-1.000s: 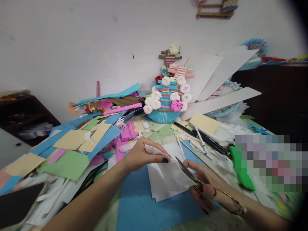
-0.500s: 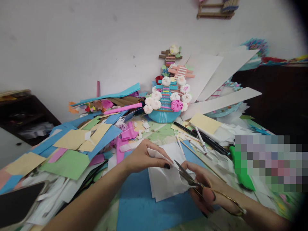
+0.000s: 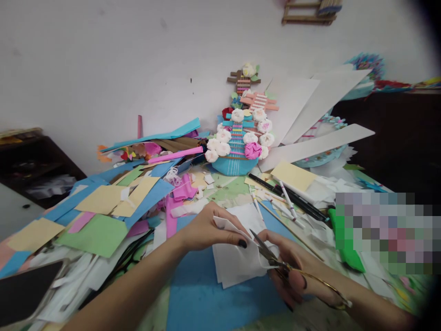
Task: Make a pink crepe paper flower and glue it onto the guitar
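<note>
My left hand (image 3: 215, 230) pinches a folded sheet of white paper (image 3: 237, 266) near its top, thumb in front and fingers behind. My right hand (image 3: 291, 262) is closed round the handles of a pair of scissors (image 3: 267, 252), whose blades point up and to the left. The paper's right edge lies at the blades, close to my left thumb. Beneath both hands is a blue sheet (image 3: 203, 299). Another white piece (image 3: 250, 214) lies behind the folded paper. My right fingers partly hide the scissor handles.
Coloured paper sheets (image 3: 94, 234) and a phone (image 3: 27, 294) lie at the left. A blue guitar-shaped paper craft with flowers (image 3: 236, 165) stands against the wall. Black markers (image 3: 303, 202), a thin stick (image 3: 292, 232) and a green item (image 3: 347, 248) are at the right.
My left thumb has shifted slightly down and right along the paper. The scissors stay at the paper's right edge, with little other movement.
</note>
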A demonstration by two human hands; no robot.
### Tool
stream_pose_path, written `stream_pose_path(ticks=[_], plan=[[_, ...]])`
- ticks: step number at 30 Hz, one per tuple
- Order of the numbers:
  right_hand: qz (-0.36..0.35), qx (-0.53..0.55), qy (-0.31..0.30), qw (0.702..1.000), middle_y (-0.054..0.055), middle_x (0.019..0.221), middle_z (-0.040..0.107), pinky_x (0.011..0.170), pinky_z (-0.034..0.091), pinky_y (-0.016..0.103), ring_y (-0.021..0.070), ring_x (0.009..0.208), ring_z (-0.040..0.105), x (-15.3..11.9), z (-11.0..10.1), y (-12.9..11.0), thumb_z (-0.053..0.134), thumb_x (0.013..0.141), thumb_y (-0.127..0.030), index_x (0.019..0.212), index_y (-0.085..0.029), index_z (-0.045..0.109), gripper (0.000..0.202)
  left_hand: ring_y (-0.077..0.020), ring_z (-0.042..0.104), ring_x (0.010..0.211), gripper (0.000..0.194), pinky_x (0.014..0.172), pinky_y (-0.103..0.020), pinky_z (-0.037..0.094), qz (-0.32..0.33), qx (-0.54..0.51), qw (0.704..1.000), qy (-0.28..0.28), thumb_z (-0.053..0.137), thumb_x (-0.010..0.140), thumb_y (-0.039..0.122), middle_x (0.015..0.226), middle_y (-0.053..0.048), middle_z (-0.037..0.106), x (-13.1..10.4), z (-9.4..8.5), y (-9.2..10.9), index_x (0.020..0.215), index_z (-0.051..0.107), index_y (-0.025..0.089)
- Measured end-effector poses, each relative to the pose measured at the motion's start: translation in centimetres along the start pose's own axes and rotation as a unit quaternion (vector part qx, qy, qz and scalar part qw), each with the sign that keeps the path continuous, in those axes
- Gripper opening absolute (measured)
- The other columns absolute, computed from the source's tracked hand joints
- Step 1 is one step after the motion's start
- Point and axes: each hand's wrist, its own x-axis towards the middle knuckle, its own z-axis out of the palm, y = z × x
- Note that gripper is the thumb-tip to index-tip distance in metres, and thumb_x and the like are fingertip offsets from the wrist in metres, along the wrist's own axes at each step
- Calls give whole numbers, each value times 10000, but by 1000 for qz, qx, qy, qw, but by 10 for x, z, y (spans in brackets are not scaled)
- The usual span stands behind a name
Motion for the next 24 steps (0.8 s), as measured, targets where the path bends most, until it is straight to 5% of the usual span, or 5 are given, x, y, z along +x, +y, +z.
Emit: stream_pose_path(ticks=[8, 14, 17, 24], plan=[[-9, 14, -20, 1000, -63, 481, 500, 347, 272, 120, 33, 345, 352, 0, -2, -3, 538, 676, -748, 1145, -141, 313, 799, -166, 650, 671, 168, 626, -250, 529, -2, 13, 1000, -4, 781, 630, 219, 745, -91, 722, -1, 1, 2, 760, 751, 118], [-43, 15, -7, 999, -63, 487, 493, 362, 293, 129, 47, 365, 385, 1, -1, 1, 552, 693, -725, 1179, -140, 309, 798, -197, 676, 831, 288, 731, -262, 536, 37, 58, 997, -40, 760, 657, 193, 902, -98, 733, -2, 0, 9, 939, 726, 145], [-51, 17, -4, 999, -59, 491, 497, 363, 289, 127, 45, 365, 372, -1, -1, 2, 546, 722, -701, 1171, -147, 316, 749, -221, 671, 877, 283, 769, -289, 534, 62, 74, 995, -21, 760, 657, 200, 916, -105, 730, -3, -7, 13, 931, 724, 140], [-33, 17, -7, 999, -55, 496, 505, 369, 293, 134, 48, 366, 369, -2, -2, 2, 558, 702, -711, 1178, -153, 294, 780, -213, 690, 747, 170, 674, -275, 541, 1, 72, 997, 33, 752, 676, 263, 800, -113, 742, -3, -14, 10, 772, 747, 123]])
